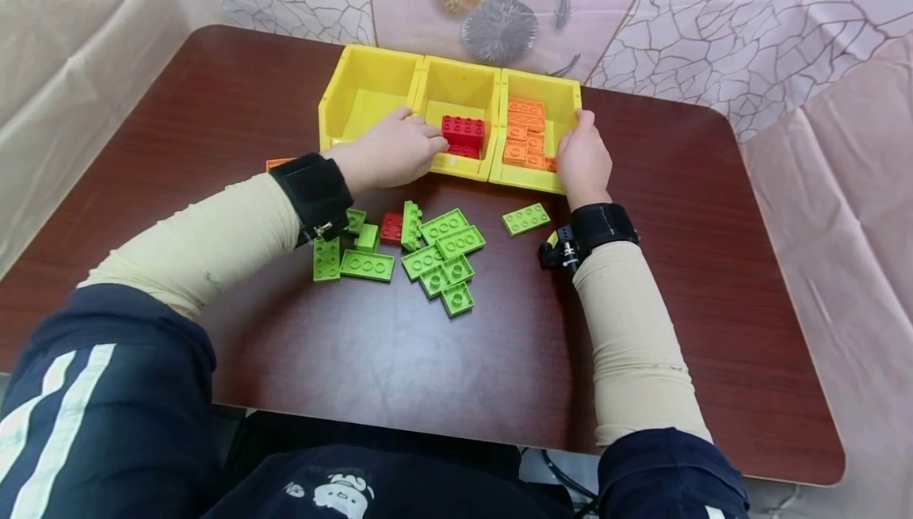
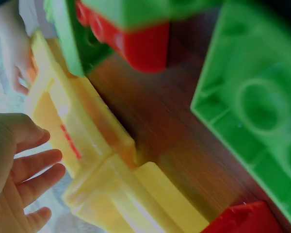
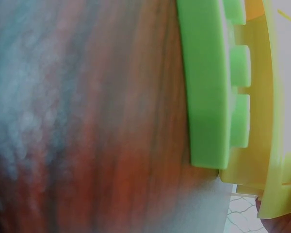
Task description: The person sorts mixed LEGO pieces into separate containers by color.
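Red studded brick (image 1: 462, 135), long axis left-right, studs up, lies in the middle yellow bin (image 1: 456, 91) on the table (image 1: 713, 210); left hand (image 1: 391, 150) rests beside it, fingers relaxed; right hand (image 1: 583, 158) grips the orange-brick bin (image 1: 563, 99) at its rim.

1. Head view is bright and evenly lit, pretty sharp all over. The table (image 1: 713, 210) has a soft sheen across its middle, and only faint shadows sit under the forearms.
2. Left wrist view is way too close: everything's smeared, the green brick (image 2: 262, 111) at right is mush, colours look washed out.
3. Right wrist view is worst, the left half just a brown-grey blur.
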The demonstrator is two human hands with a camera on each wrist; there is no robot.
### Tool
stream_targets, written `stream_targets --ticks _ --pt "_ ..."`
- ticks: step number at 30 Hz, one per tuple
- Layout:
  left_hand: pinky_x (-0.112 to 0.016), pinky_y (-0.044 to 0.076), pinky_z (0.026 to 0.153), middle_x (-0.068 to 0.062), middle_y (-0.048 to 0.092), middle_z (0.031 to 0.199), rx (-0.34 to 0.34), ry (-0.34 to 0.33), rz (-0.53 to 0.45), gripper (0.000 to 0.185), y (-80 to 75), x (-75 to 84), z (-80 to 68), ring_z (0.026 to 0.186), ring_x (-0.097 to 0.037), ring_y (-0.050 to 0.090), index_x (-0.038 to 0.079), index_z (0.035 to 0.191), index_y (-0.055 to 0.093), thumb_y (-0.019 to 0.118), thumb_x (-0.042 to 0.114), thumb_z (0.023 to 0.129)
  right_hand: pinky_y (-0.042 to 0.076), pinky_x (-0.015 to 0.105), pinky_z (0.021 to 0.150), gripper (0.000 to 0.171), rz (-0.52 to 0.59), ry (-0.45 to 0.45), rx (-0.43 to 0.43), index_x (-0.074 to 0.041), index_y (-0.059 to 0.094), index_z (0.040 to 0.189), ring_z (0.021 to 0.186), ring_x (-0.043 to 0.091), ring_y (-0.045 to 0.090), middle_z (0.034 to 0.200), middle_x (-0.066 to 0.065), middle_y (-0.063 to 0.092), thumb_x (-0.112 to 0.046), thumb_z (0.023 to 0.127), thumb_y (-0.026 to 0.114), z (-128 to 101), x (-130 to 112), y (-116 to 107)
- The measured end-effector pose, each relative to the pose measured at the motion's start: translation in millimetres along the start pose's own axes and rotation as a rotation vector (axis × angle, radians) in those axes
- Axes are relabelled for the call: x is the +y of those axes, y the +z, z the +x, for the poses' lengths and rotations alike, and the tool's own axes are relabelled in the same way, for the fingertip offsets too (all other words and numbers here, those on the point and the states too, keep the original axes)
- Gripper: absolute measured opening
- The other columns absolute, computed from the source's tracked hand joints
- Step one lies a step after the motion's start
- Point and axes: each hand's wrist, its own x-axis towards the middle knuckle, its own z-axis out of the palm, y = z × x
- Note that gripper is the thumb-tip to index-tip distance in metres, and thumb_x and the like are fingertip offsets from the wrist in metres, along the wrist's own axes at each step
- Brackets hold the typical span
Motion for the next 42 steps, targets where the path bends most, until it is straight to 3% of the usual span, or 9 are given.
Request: stream_targets --ticks 3,5,8,12,16,26,35,42 --pt "-0.044 0.038 0.086 -0.011 0.063 0.098 0.072 0.048 -0.027 0.019 -7.2 8.2 -17.7 0.094 -0.029 0.056 0.003 0.101 0.063 0.056 0.015 0.088 0.043 0.047 0.083 0.044 0.0 0.003 0.0 -0.013 0.027 0.143 0.102 0.034 0.056 0.125 0.016 0.053 -0.024 0.1 0.03 0.5 0.7 -1.0" --pt "-0.043 0.04 0.08 -0.009 0.061 0.089 0.078 0.064 -0.048 0.015 -10.0 14.2 -30.9 0.086 -0.027 0.057 0.004 0.094 0.062 0.058 0.018 0.087 0.044 0.047 0.083 0.044 0.0 0.007 -0.001 -0.014 0.027 0.143 0.101 0.034 0.056 0.125 0.016 0.054 -0.024 0.1 0.029 1.0 1.3 -2.0" --pt "-0.041 0.042 0.074 -0.005 0.057 0.079 0.016 0.068 -0.079 0.016 -9.7 22.8 -49.4 0.077 -0.024 0.055 0.007 0.086 0.06 0.06 0.023 0.086 0.043 0.047 0.082 0.045 0.001 0.017 -0.007 -0.014 0.026 0.143 0.101 0.034 0.056 0.125 0.015 0.054 -0.024 0.1 0.028 1.9 3.5 -3.0" --pt "-0.043 0.043 0.077 -0.005 0.059 0.084 -0.119 0.051 -0.09 0.026 -1.8 30.6 -64.0 0.081 -0.023 0.057 0.008 0.094 0.062 0.061 0.032 0.086 0.043 0.047 0.084 0.046 0.003 0.044 -0.02 -0.015 0.024 0.145 0.102 0.033 0.055 0.127 0.015 0.052 -0.025 0.1 0.026 2.5 7.7 -3.4" --pt "-0.045 0.043 0.081 -0.007 0.062 0.093 -0.18 0.021 -0.093 0.036 10.1 33.9 -67.7 0.086 -0.027 0.059 0.006 0.106 0.061 0.064 0.035 0.084 0.043 0.047 0.085 0.046 0.005 0.055 -0.026 -0.014 0.023 0.145 0.101 0.034 0.055 0.127 0.015 0.052 -0.025 0.101 0.026 0.7 11.2 -2.2" --pt "-0.045 0.045 0.079 -0.006 0.062 0.094 -0.199 -0.018 -0.137 0.046 17.8 34.0 -67.5 0.084 -0.024 0.059 0.005 0.118 0.057 0.067 0.032 0.082 0.043 0.047 0.084 0.046 0.01 0.044 -0.025 -0.014 0.024 0.145 0.101 0.034 0.055 0.126 0.016 0.053 -0.024 0.1 0.028 -1.2 9.1 -0.7" --pt "-0.043 0.045 0.076 -0.006 0.059 0.089 -0.127 -0.064 -0.141 0.041 3.7 23.5 -71.7 0.082 -0.023 0.057 0.008 0.114 0.059 0.067 0.031 0.082 0.043 0.046 0.086 0.047 0.007 0.049 -0.032 -0.015 0.022 0.146 0.103 0.033 0.055 0.129 0.015 0.051 -0.026 0.1 0.027 0.9 3.1 0.2" --pt "-0.044 0.045 0.078 -0.009 0.061 0.096 -0.107 -0.077 -0.116 0.048 -9.0 16.0 -68.1 0.086 -0.025 0.057 0.006 0.121 0.056 0.068 0.032 0.082 0.043 0.046 0.084 0.045 0.011 0.034 -0.026 -0.016 0.024 0.145 0.101 0.033 0.055 0.128 0.014 0.052 -0.026 0.101 0.026 1.0 -0.9 2.4"
